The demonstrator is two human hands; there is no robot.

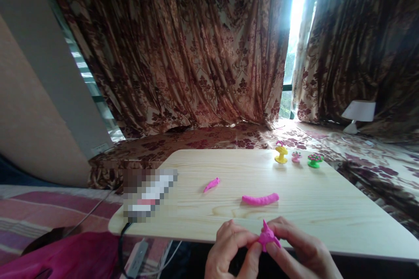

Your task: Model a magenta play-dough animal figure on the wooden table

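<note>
Between the fingertips of both hands is a small pink piece of modelling clay [267, 236] with pointed tips sticking up and out to the right. My left hand [231, 250] pinches its left side with thumb and forefinger. On the other side, my right hand [299, 246] grips it the same way. Just beyond the hands lies a thick pink clay roll [260, 199], slightly curved. Farther left on the table rests a smaller pink clay piece [211, 185], tapered at one end.
Three small clay figures stand at the table's [229, 165] far right: a yellow one [280, 155], a pink one [296, 157] and a green one [315, 160]. A blurred-out object [152, 194] with a black cable occupies the left edge. Behind are curtains [203, 52] and a white lamp [359, 111].
</note>
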